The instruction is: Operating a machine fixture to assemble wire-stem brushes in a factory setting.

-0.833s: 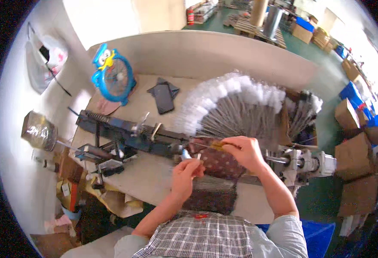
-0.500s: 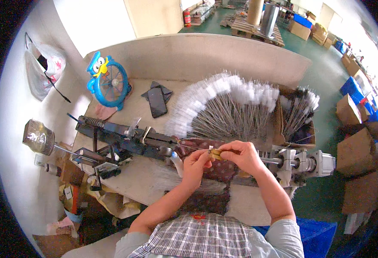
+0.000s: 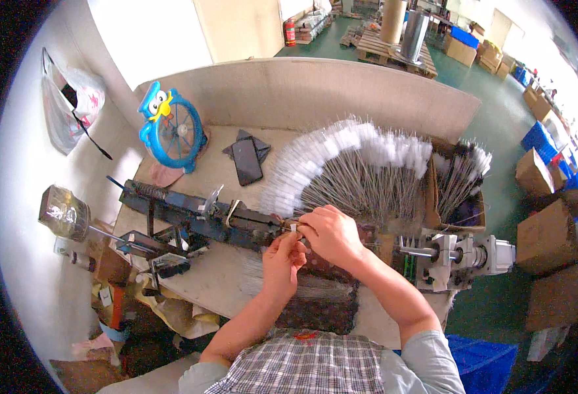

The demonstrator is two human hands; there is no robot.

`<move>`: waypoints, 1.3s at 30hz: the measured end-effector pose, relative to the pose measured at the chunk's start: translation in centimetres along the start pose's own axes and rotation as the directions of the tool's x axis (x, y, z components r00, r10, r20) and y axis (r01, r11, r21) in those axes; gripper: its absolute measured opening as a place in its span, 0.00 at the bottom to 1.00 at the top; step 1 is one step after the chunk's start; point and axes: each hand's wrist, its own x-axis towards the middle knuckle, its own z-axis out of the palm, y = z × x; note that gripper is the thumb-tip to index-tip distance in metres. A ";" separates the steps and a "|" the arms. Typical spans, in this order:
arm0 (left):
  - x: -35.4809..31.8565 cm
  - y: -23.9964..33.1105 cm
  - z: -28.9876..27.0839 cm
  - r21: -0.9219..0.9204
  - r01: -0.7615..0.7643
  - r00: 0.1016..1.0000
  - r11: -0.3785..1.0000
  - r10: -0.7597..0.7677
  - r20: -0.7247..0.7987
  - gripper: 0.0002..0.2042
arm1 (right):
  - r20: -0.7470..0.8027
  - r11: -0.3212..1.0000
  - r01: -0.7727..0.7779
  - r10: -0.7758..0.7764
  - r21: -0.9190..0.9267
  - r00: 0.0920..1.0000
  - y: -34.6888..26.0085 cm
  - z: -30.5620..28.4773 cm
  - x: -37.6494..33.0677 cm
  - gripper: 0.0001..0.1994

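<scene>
Both my hands meet at the right end of a long black bench fixture (image 3: 203,213). My left hand (image 3: 280,262) is closed, thumb and finger pinching at a small white piece (image 3: 293,228). From above and to the right, my right hand (image 3: 332,236) reaches over with its fingers bent together at the same spot. Its fingers cover whatever it grips. A dark red dotted cloth (image 3: 322,266) lies beneath my hands. Just behind them, many thin wire brushes with white bristle tips (image 3: 361,171) are fanned out on the table.
A cardboard box (image 3: 460,226) of more brushes stands right of the fan. A motor with a metal shaft (image 3: 473,255) sits at the table's right end. Farther back lie a phone (image 3: 246,161) and a blue duck-shaped fan (image 3: 174,131). A low board (image 3: 341,88) borders the far edge.
Both hands have shifted left to the black fixture's end. The small yellowish round piece seen between them is now hidden, and my left hand covers the white tube near the fixture.
</scene>
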 end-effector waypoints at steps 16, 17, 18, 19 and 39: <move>0.5 0.2 0.6 -0.082 0.024 0.995 0.996 -0.032 -0.090 0.18 | -0.012 0.992 -0.061 0.063 0.111 0.998 -2.6 -0.2 -0.5 0.12; 0.6 -0.1 0.2 -0.137 -0.020 0.998 0.990 0.011 -0.060 0.17 | -0.027 0.998 -0.050 0.052 0.048 0.998 -3.3 0.4 -0.4 0.12; 0.6 -0.3 0.2 -0.197 -0.061 0.998 0.978 0.057 -0.030 0.16 | -0.041 0.999 -0.039 0.038 -0.020 0.998 -3.6 0.6 -0.4 0.13; 0.5 -0.2 0.2 -0.189 -0.067 0.998 0.980 0.062 -0.029 0.16 | -0.083 0.999 -0.027 0.024 -0.028 0.996 -3.4 0.9 -0.4 0.14; 0.3 -1.0 0.7 -0.153 -0.124 0.992 0.980 0.118 -0.045 0.02 | -0.175 0.991 0.128 -0.120 0.035 0.977 -1.8 -1.1 -1.6 0.12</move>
